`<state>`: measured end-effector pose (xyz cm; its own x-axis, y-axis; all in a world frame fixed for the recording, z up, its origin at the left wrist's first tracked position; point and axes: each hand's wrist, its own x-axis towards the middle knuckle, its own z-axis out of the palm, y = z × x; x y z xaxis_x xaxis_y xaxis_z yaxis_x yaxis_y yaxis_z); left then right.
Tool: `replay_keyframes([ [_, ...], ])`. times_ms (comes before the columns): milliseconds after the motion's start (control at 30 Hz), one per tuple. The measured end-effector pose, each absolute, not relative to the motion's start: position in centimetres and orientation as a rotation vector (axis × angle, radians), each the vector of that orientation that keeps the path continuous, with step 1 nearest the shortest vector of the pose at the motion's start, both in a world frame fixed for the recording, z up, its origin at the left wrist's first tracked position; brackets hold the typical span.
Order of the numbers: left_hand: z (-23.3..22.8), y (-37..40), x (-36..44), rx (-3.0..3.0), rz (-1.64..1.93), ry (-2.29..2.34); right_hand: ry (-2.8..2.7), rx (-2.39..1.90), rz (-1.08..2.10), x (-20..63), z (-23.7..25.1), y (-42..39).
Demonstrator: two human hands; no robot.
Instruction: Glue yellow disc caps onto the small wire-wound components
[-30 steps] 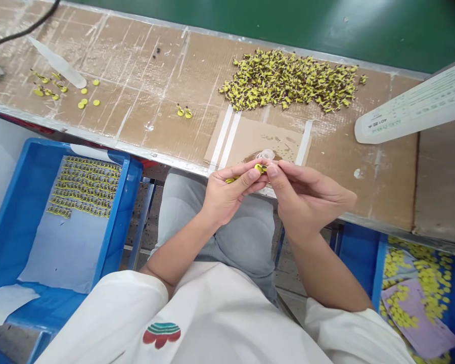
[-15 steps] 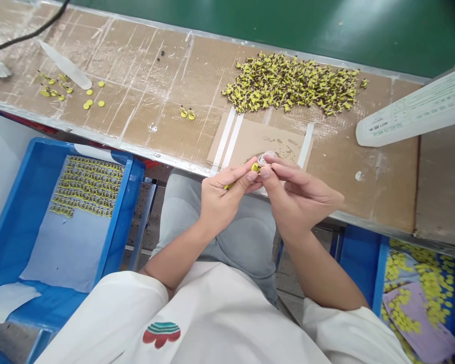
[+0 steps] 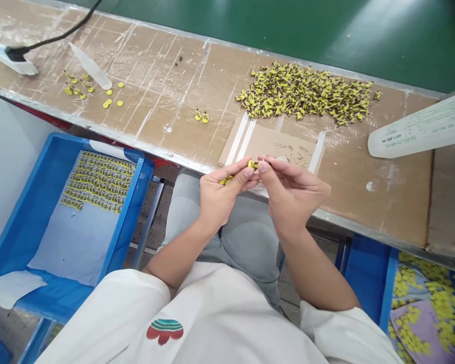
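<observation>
Both of my hands meet over the cardboard's front edge. My left hand [image 3: 218,199] pinches a small yellow disc [image 3: 251,165] between thumb and fingertips, with more yellow discs [image 3: 226,180] tucked against its fingers. At the disc, my right hand [image 3: 293,197] is closed, its thumb and forefinger on a tiny dark-and-yellow figure piece [image 3: 256,165] that meets the disc's face. My right fingers largely hide whatever else they hold. Behind the hands lies a taped cardboard sheet [image 3: 267,139] with glue marks. Beyond it is a heap of small yellow-and-brown figure pieces [image 3: 307,93].
A blue crate [image 3: 116,242] at left holds rows of figures on discs. Another blue crate [image 3: 389,288] at right holds loose yellow discs. A big translucent bottle [image 3: 413,134] lies at right. Figures on discs [image 3: 201,117], a slim white bottle [image 3: 91,66] and a black cable [image 3: 60,38] are at left.
The view has shifted, so the table things appear further right. A clear, rounded item seen at my right fingertips earlier is now mostly hidden. My right fingers have closed in on the piece.
</observation>
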<state>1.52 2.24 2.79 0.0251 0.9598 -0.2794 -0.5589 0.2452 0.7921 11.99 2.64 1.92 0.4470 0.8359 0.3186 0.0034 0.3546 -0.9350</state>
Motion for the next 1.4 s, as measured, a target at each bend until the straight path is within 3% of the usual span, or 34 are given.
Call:
replay_keyframes([
  [567, 1.8, 4.9, -2.9, 0.379, 1.504, 0.903, -0.974, -1.023, 0.768, 5.7, 0.7, 7.3],
  [933, 1.1, 6.0, -6.9, 0.045, 1.406, 0.643, -1.781, -1.661, 0.279, 6.5, -2.9, 16.9],
  [1400, 1.5, 5.9, -7.4, -0.013, 1.363, 0.628, -1.882, -1.552, -0.005, 6.7, -2.5, 15.4],
])
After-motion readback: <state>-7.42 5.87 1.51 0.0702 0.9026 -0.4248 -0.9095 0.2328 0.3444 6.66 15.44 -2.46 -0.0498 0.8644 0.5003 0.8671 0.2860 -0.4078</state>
